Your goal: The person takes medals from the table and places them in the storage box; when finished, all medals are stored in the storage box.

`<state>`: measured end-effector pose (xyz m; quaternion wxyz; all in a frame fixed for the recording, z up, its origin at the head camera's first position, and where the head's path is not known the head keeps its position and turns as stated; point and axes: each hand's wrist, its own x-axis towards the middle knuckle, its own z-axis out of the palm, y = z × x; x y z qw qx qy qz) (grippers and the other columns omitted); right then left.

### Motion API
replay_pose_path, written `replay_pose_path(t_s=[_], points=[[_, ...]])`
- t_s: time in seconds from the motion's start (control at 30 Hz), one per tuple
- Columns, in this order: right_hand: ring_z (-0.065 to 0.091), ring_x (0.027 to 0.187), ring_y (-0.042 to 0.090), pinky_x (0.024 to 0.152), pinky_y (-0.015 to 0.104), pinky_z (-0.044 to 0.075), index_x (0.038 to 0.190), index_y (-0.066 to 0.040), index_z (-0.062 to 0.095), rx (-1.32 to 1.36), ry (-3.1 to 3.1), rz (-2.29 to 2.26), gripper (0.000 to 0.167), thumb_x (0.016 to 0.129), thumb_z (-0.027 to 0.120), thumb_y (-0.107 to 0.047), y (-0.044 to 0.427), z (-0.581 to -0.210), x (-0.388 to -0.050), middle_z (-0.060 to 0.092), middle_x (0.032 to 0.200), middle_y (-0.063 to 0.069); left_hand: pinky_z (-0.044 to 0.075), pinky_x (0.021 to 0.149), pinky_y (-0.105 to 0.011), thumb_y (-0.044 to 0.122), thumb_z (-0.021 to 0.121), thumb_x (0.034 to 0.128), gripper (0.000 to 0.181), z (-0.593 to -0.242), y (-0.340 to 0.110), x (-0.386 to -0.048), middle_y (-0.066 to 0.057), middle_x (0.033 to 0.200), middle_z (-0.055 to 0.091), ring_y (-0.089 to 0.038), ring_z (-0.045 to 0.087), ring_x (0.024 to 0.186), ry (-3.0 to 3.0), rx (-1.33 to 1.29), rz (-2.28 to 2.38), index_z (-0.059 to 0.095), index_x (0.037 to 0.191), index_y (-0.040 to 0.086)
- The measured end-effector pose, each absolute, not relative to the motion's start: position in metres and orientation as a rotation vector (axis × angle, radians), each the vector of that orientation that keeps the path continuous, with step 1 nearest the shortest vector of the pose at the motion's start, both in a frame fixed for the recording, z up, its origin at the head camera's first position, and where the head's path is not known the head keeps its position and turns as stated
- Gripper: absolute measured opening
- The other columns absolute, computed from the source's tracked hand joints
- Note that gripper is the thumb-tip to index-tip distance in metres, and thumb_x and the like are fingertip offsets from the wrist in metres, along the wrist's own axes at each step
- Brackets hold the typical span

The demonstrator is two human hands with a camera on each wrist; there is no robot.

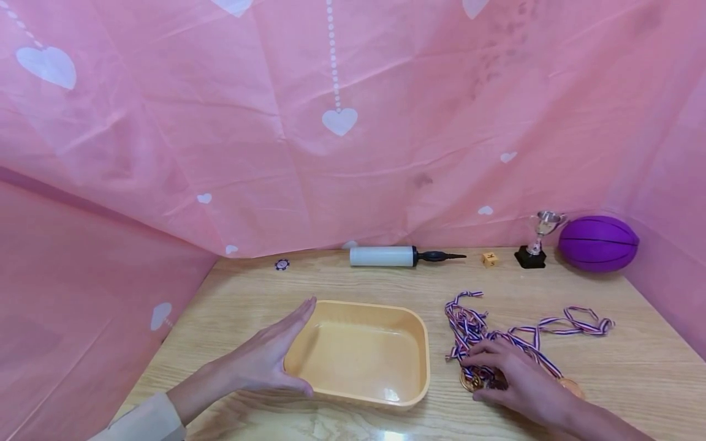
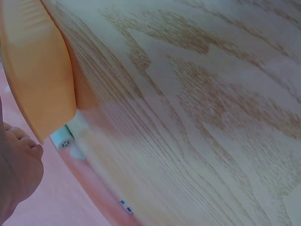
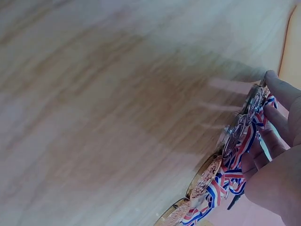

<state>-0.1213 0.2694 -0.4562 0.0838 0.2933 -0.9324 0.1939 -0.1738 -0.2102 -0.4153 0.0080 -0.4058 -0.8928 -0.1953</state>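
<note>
A pale yellow tray (image 1: 358, 401) lies on the table in the head view. My left hand (image 1: 265, 358) is at its left side, fingers straight and thumb spread over the near left corner; contact with the rim is hard to tell. The left wrist view shows the tray's side (image 2: 40, 70) beside part of that hand (image 2: 21, 174). To the right, my right hand (image 1: 515, 373) curls its fingers and thumb round several medals (image 1: 471, 381) with striped ribbons (image 1: 466, 321). In the right wrist view, the hand (image 3: 277, 150) grips at medals (image 3: 235, 136) lying in an overlapping row.
Along the back stand or lie a blue-white chip (image 1: 282, 264), a white pump (image 1: 382, 256) with a black end, a small lettered cube (image 1: 489, 260), a silver trophy (image 1: 534, 248) on a black base and a purple ball (image 1: 598, 244). Pink cloth (image 1: 386, 171) encloses the table.
</note>
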Motion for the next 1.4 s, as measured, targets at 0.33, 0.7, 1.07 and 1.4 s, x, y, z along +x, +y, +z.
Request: replay_pose_path(t_s=[0.33, 0.7, 1.07, 1.4], points=[[0.062, 0.109, 0.014, 0.087, 0.046, 0.059, 0.108, -0.035, 0.074, 0.918, -2.740, 0.583, 0.040, 0.075, 0.097, -0.035, 0.268, -0.454, -0.130, 0.066, 0.115, -0.017, 0.035, 0.120, -0.061, 0.064, 0.089, 0.0743, 0.139, -0.414, -0.210, -0.171, -0.013, 0.176, 0.008, -0.036, 0.024, 0.158, -2.845, -1.245, -0.661, 0.010, 0.170, 0.001], [0.063, 0.105, 0.012, 0.083, 0.042, 0.059, 0.105, -0.034, 0.073, 0.913, -2.629, 0.563, 0.046, 0.069, 0.099, -0.028, 0.263, -0.427, -0.136, 0.066, 0.115, -0.015, 0.033, 0.120, -0.064, 0.065, 0.088, 0.0748, 0.138, -0.415, -0.210, -0.170, -0.014, 0.177, 0.012, -0.039, 0.024, 0.158, -2.894, -1.206, -0.743, 0.008, 0.171, 0.007], [0.063, 0.113, 0.016, 0.091, 0.048, 0.058, 0.108, -0.033, 0.072, 0.936, -2.590, 0.600, 0.049, 0.070, 0.099, -0.022, 0.266, -0.388, -0.145, 0.067, 0.121, -0.013, 0.033, 0.120, -0.064, 0.066, 0.088, 0.0741, 0.139, -0.415, -0.209, -0.170, -0.015, 0.176, 0.012, -0.037, 0.024, 0.159, -2.890, -1.196, -0.726, 0.009, 0.171, 0.005], [0.062, 0.102, 0.007, 0.083, 0.034, 0.059, 0.119, -0.024, 0.071, 0.963, -2.557, 0.641, 0.058, 0.069, 0.100, -0.016, 0.268, -0.357, -0.150, 0.067, 0.114, -0.018, 0.034, 0.119, -0.065, 0.070, 0.085, 0.0748, 0.138, -0.414, -0.210, -0.170, -0.014, 0.176, 0.012, -0.038, 0.024, 0.158, -2.918, -1.195, -0.708, 0.009, 0.171, 0.006]])
